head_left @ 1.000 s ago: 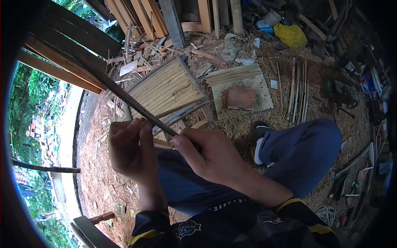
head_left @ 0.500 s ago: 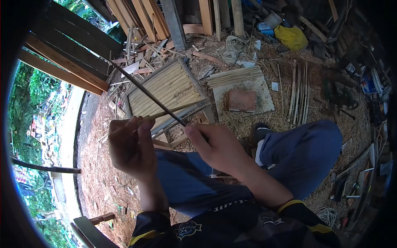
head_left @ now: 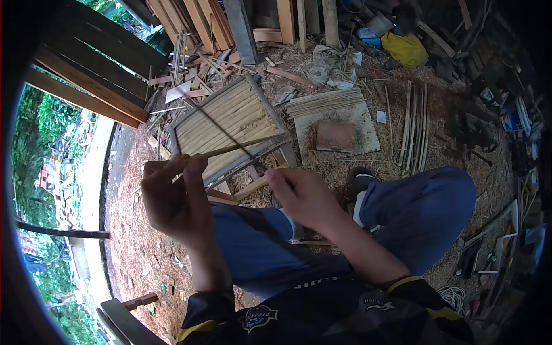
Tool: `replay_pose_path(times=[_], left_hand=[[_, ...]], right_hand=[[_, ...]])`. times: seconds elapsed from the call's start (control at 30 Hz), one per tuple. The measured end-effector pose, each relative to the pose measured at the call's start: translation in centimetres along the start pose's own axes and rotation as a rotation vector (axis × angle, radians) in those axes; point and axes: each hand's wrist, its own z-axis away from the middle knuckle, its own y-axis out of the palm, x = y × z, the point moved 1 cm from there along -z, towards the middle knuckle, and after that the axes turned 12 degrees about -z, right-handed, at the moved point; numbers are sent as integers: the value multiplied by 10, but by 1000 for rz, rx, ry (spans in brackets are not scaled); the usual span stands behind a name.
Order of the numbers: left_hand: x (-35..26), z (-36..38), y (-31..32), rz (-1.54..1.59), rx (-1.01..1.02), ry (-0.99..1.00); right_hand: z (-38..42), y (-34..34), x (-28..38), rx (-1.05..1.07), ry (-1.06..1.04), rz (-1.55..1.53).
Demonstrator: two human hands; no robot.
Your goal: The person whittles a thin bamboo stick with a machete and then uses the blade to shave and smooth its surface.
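Note:
In my left hand (head_left: 175, 201), closed in a pinch, is a thin pale wooden strip (head_left: 221, 150) that points right and slightly away from me. My right hand (head_left: 307, 201) is closed around the near end of a long, thin dark rod (head_left: 221, 127), blurred along its length. The rod slants up and to the left and crosses the strip in this view. Just beyond both hands lies a wooden frame filled with pale slats (head_left: 224, 123), partly covered by the strip and the rod.
A reddish block (head_left: 336, 137) rests on a pale board (head_left: 368, 129), with a bundle of thin sticks (head_left: 325, 101) along its far edge. Long strips (head_left: 415, 126) lie to the right. Wood offcuts (head_left: 201, 80) and a yellow cloth (head_left: 405, 49) are farther back. Shavings cover the ground.
My left hand has moved a little left with the strip. The rod's far end has swung right, and my right hand has shifted slightly right.

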Motion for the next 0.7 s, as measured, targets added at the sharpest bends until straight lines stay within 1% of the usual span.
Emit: replay_pose_path(times=[0.1,0.2,0.3,0.37,0.4,0.47,0.6,0.67,0.7], left_hand=[[3,2,-1,18,-23,3],[3,1,3,10,-36,-4],[1,0,1,-24,-37,-34],[3,-2,0,-32,-70,-77],[4,-2,0,-23,-64,-63],[6,0,1,-5,-49,-37],[7,-1,-2,-22,-28,-35],[10,-3,-3,-5,-60,-74],[11,-3,-3,8,-75,-91]], right_hand=[[-9,-10,-15,-15,182,57],[0,-6,-2,36,41,71],[-2,1,-20,20,20,-3],[-13,-12,-48,-9,125,86],[-18,-16,-46,-31,174,131],[-14,-15,-37,-17,94,90],[-8,-6,-38,-12,27,55],[-20,-19,-75,-58,151,123],[-25,-23,-75,-86,211,158]])
